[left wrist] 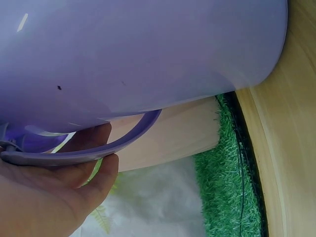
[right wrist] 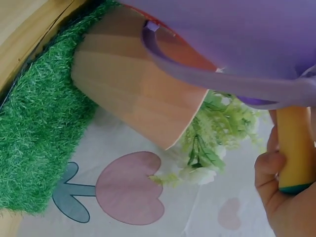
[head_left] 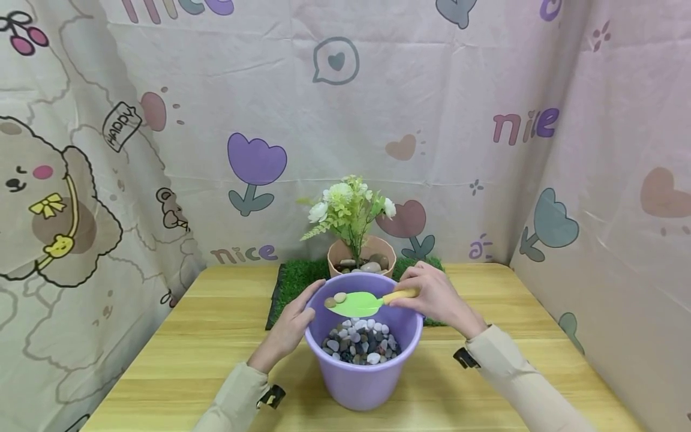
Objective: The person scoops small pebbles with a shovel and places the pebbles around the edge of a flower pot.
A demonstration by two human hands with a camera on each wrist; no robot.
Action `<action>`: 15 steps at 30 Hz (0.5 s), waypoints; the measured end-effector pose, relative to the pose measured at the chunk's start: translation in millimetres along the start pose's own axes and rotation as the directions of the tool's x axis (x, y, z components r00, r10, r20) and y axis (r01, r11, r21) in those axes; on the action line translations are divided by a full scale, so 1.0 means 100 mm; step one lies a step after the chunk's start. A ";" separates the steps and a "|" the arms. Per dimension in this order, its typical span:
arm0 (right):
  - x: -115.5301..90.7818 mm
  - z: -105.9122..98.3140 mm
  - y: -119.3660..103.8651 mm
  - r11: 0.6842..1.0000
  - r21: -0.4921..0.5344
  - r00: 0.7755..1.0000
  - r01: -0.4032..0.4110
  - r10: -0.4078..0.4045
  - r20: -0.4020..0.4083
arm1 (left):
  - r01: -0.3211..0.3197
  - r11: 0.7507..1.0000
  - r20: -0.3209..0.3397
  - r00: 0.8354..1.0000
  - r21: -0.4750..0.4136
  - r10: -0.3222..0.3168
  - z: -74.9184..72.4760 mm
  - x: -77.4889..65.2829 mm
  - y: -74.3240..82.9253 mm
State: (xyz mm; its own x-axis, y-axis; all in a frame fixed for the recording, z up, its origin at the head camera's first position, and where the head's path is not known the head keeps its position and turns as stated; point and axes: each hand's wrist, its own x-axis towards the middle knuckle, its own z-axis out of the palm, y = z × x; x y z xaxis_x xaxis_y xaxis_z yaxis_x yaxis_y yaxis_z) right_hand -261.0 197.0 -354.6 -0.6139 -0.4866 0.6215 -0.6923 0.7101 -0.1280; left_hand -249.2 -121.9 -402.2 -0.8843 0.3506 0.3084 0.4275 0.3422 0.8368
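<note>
A purple bucket stands on the table with many pebbles in the bottom, white, grey and dark. My left hand grips its left rim, thumb on the near side; in the left wrist view its fingers bend around the bucket's purple handle. Over the bucket's mouth, my right hand holds a small trowel by its yellow grip. The green blade points left and lies roughly level. Two pebbles, one tan and one pale, rest near its tip.
Just behind the bucket stands a peach flowerpot with white flowers, leaves and larger stones. It sits on a mat of artificial grass. A printed cloth hangs behind and beside the wooden table.
</note>
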 end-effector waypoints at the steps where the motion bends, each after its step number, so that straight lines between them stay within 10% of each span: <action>1: -0.02 0.00 -0.02 1.000 -0.004 1.000 -0.013 0.013 -0.006 | 0.001 1.000 -0.002 1.000 0.001 -0.001 0.00 0.00 0.00; 15: -0.16 -0.04 -0.16 0.989 -0.074 0.988 -0.129 0.122 -0.096 | 0.028 1.000 -0.002 1.000 -0.003 -0.028 0.00 -0.01 0.02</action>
State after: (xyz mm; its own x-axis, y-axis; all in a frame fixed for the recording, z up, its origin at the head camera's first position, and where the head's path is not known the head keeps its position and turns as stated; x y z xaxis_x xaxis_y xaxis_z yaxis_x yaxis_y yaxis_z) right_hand -238.5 195.8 -359.8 -0.6543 -0.3455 0.6726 -0.5773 0.8028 -0.1492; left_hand -247.5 -121.1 -400.9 -0.8963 0.3392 0.2855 0.4019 0.3496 0.8463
